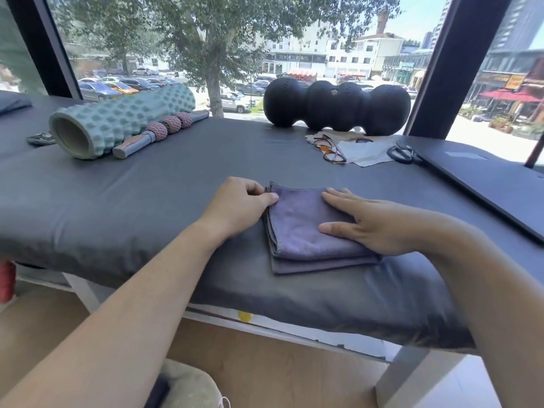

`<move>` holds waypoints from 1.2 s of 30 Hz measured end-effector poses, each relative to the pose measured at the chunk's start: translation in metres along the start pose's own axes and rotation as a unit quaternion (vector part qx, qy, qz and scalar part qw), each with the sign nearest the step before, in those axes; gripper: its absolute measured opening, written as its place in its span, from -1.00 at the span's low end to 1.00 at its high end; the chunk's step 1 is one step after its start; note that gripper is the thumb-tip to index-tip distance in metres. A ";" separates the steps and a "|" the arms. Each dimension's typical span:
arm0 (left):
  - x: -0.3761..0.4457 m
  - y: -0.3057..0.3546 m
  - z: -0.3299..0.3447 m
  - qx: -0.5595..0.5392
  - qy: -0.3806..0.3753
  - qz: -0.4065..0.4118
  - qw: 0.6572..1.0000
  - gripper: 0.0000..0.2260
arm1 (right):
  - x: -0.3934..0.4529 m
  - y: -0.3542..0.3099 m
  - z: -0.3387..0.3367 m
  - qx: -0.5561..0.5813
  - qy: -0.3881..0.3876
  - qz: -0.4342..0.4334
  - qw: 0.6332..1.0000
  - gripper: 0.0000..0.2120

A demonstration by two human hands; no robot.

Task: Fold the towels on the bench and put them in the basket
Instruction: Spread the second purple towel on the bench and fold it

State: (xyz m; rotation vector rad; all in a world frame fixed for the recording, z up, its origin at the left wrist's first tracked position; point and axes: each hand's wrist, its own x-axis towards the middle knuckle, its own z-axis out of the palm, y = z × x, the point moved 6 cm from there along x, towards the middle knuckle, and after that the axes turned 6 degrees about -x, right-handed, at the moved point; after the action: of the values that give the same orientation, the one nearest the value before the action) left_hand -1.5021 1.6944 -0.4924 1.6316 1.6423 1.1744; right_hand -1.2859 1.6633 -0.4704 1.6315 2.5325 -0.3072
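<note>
Greys, purple and teal on a dark table

The folded purple-grey cloth towel [306, 228] lies on the charcoal-grey padded table [147, 195]; the pale teal foam roller [117, 125] bears a knobbed pattern, the pink-beaded grey massage stick [162, 132] beside it, the four-lobed peanut roller [337, 106] plain black.

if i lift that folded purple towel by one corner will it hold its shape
Probably not. The purple towel looks like thin soft cloth in loose stacked layers, so it would likely unfold and droop. It seems light. The right hand lies flat on it while the left hand pinches its edge; lifting with both hands should keep the fold.
</note>
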 end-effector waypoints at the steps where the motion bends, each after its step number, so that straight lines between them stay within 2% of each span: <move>1: -0.001 0.001 -0.001 0.002 0.007 0.000 1.000 -0.85 | 0.002 0.003 0.002 -0.001 -0.005 -0.003 1.000 -0.23; 2: -0.002 0.002 -0.003 0.012 0.017 0.009 1.000 -0.77 | 0.003 0.005 0.004 -0.001 -0.007 -0.006 1.000 -0.22; 4: -0.010 0.020 -0.005 0.056 0.018 0.096 0.994 -0.57 | 0.005 0.007 0.007 -0.002 -0.008 -0.012 1.000 -0.21; 6: -0.025 0.045 -0.001 0.083 -0.026 0.196 0.977 -0.57 | 0.006 0.008 0.009 0.002 -0.009 -0.015 1.000 -0.20; 7: -0.032 0.052 0.005 0.102 -0.066 0.216 0.969 -0.56 | 0.006 0.008 0.009 0.002 -0.011 -0.016 1.000 -0.20; 8: -0.037 0.052 0.015 0.134 -0.121 0.210 0.961 -0.44 | 0.007 0.009 0.009 0.002 -0.012 -0.016 1.000 -0.20; 10: -0.047 0.037 0.032 0.233 -0.233 0.148 0.933 -0.09 | 0.006 0.010 0.008 0.009 -0.010 -0.013 1.000 -0.18; 11: -0.050 0.028 0.037 0.271 -0.264 0.124 0.917 0.01 | 0.006 0.010 0.007 0.017 -0.002 -0.010 1.000 -0.16; 14: -0.053 0.018 0.038 0.304 -0.272 0.113 0.906 0.12 | 0.001 0.013 -0.003 0.052 0.058 0.008 0.997 -0.11; 16: -0.056 0.020 0.039 0.322 -0.265 0.119 0.901 0.16 | -0.004 0.022 -0.015 0.078 0.107 0.039 0.990 -0.18; 18: -0.059 0.021 0.041 0.333 -0.257 0.123 0.899 0.18 | -0.009 0.034 -0.025 0.075 0.143 0.097 0.982 -0.36; 19: -0.060 0.022 0.041 0.335 -0.253 0.124 0.899 0.18 | -0.011 0.038 -0.027 0.057 0.144 0.124 0.980 -0.39; 20: -0.060 0.022 0.041 0.334 -0.250 0.122 0.901 0.19 | -0.012 0.040 -0.025 0.039 0.122 0.141 0.982 -0.33; 22: -0.059 0.022 0.040 0.326 -0.244 0.119 0.906 0.21 | -0.013 0.040 -0.014 0.036 0.059 0.150 0.986 -0.21; 23: -0.059 0.023 0.039 0.321 -0.243 0.120 0.907 0.21 | -0.013 0.038 -0.010 0.054 0.045 0.150 0.986 -0.22; 26: -0.061 0.027 0.033 0.302 -0.240 0.130 0.913 0.20 | -0.015 0.033 -0.012 0.128 0.058 0.140 0.980 -0.39; 28: -0.060 0.035 0.024 0.253 -0.204 0.124 0.937 0.08 | -0.016 0.034 -0.019 0.180 0.097 0.132 0.970 -0.46; 30: -0.053 0.039 0.012 0.154 -0.122 0.106 0.975 -0.11 | -0.017 0.036 -0.029 0.252 0.161 0.116 0.947 -0.58; 32: -0.044 0.036 0.000 0.048 -0.045 0.076 0.995 -0.30 | -0.016 0.039 -0.036 0.350 0.219 0.088 0.907 -0.62; 34: -0.038 0.030 -0.009 -0.009 -0.017 0.053 0.998 -0.36 | -0.012 0.042 -0.037 0.444 0.240 0.056 0.861 -0.58; 36: -0.034 0.025 -0.012 -0.067 -0.028 0.037 0.997 -0.34 | -0.008 0.038 -0.034 0.527 0.214 0.016 0.822 -0.52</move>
State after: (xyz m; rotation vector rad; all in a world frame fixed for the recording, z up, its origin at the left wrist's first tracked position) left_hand -1.4955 1.6558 -0.4724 1.6369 1.4476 1.2359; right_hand -1.2476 1.6793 -0.4399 2.2251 2.7939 -1.7898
